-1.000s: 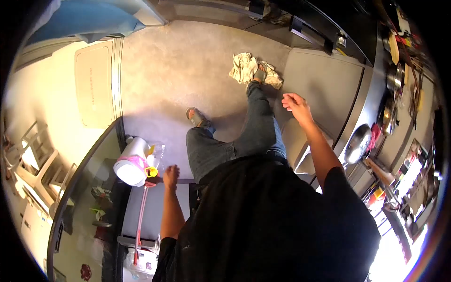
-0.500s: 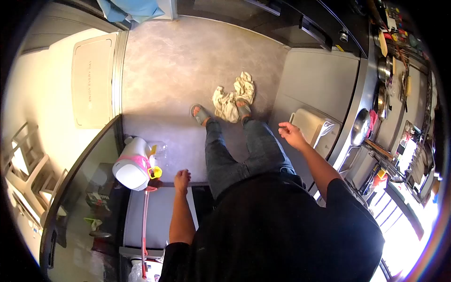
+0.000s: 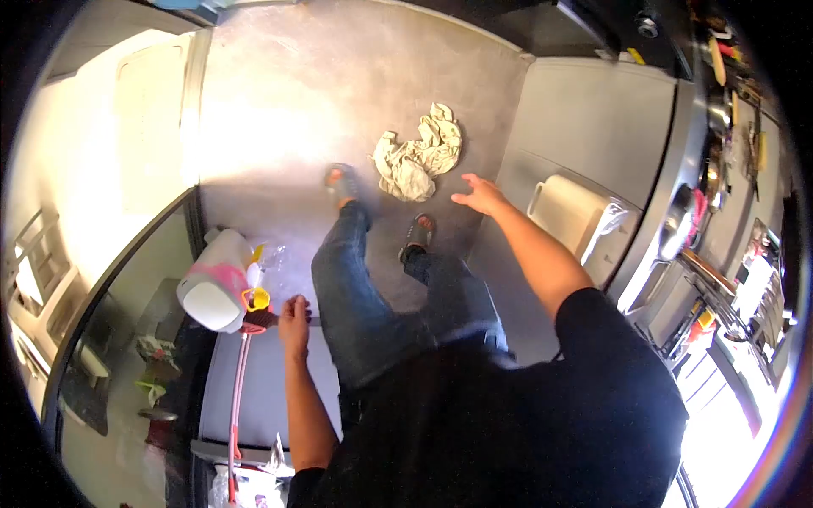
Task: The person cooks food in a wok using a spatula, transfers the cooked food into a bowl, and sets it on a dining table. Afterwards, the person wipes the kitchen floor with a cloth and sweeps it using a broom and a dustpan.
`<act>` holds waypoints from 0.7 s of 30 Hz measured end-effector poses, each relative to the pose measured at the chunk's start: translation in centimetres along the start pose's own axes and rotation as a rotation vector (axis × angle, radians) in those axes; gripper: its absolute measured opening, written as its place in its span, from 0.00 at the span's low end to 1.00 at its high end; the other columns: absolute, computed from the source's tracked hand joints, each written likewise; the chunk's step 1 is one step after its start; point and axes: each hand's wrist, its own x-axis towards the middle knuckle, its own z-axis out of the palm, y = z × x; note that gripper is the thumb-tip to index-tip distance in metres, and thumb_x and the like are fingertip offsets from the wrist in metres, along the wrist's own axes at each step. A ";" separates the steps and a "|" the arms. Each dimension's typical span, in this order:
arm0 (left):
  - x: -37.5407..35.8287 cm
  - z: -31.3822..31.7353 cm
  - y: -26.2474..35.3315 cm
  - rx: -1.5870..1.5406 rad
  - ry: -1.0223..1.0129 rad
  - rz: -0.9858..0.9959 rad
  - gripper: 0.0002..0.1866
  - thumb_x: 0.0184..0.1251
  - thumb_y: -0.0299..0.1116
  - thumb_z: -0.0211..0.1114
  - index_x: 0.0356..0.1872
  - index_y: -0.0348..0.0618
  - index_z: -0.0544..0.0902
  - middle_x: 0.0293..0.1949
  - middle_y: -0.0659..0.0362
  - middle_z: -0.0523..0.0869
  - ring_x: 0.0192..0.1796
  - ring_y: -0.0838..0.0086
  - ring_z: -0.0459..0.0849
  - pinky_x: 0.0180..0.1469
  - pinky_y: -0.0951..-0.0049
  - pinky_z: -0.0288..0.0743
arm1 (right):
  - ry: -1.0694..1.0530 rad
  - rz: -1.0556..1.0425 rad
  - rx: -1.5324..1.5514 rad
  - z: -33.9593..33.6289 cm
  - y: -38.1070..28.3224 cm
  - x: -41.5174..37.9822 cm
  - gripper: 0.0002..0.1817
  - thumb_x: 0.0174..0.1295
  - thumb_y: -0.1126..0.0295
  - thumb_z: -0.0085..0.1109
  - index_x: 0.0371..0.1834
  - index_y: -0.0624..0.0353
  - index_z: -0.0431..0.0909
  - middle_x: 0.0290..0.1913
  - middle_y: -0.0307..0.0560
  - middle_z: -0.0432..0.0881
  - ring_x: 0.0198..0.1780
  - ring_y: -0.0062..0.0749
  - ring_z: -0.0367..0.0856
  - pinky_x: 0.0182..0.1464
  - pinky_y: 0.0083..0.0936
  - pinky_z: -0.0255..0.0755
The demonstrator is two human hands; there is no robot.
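Observation:
A crumpled pale cloth (image 3: 412,173) lies on the floor just beyond my feet, apart from both sandals. My right hand (image 3: 481,196) hangs in the air to the right of it, with thumb and fingers apart and nothing held. Low on the left side is my left hand (image 3: 294,326), its fingers curled in, with no object showing in it. Nearest to that hand are a red dustpan-like head on a long pink handle (image 3: 238,385) and a white bin with a pink band (image 3: 214,292).
Grey cabinet fronts (image 3: 593,110) line the right side, where a cream box-shaped holder (image 3: 569,212) is mounted. Pans and utensils fill the counter (image 3: 631,245) farther right. A glass panel (image 3: 127,339) stands left, and a pale mat (image 3: 152,127) lies beyond it.
My right foot has come off the cloth and back towards me; my left foot is blurred, farther left. My right hand has shifted left and forward, fingers more spread. The view has shifted.

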 end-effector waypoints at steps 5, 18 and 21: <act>7.7 4.7 1.6 0.677 -0.168 0.358 0.27 0.67 0.44 0.67 0.61 0.38 0.75 0.56 0.39 0.80 0.60 0.49 0.79 0.64 0.58 0.70 | 0.148 0.232 0.325 15.6 6.1 17.4 0.63 0.44 0.38 0.76 0.79 0.59 0.51 0.77 0.62 0.56 0.78 0.54 0.55 0.75 0.43 0.58; 12.4 6.1 8.6 1.134 -0.059 0.319 0.20 0.61 0.30 0.67 0.53 0.35 0.78 0.56 0.39 0.78 0.59 0.43 0.76 0.64 0.53 0.69 | 0.291 0.157 0.209 33.7 -2.6 27.3 0.49 0.43 0.66 0.82 0.72 0.47 0.66 0.77 0.56 0.46 0.78 0.67 0.42 0.76 0.61 0.51; 11.7 7.7 9.8 1.068 -0.024 0.304 0.18 0.63 0.31 0.66 0.52 0.34 0.78 0.54 0.41 0.78 0.57 0.45 0.78 0.62 0.54 0.70 | -0.026 0.085 0.188 40.0 -2.7 22.7 0.42 0.44 0.73 0.79 0.66 0.42 0.72 0.73 0.53 0.55 0.75 0.62 0.52 0.75 0.47 0.57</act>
